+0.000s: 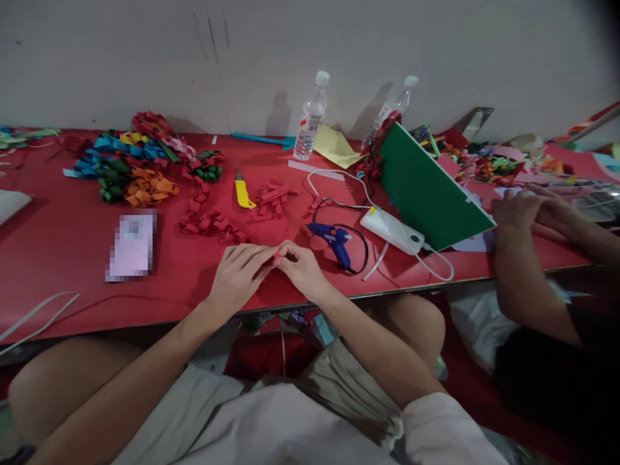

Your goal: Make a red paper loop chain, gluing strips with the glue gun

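Near the front edge of the table, my left hand (241, 270) and my right hand (303, 270) meet at the fingertips. Both are closed in a pinch on a small red paper strip (278, 254), mostly hidden by the fingers. Just beyond them lies a red paper chain (213, 223), with a pile of loose red paper strips (272, 199) behind. A yellow utility knife (243, 194) rests to the left of that pile. To the right of my right hand, a blue glue gun (334, 242) lies on its side with a black cord.
A white power strip (393, 231) and a leaning green board (431, 187) stand right. Two water bottles (309, 126) are at the back. Colourful paper chains (140, 161) and a pixelated phone (132, 245) lie left. Another person's hands (520, 206) work at far right.
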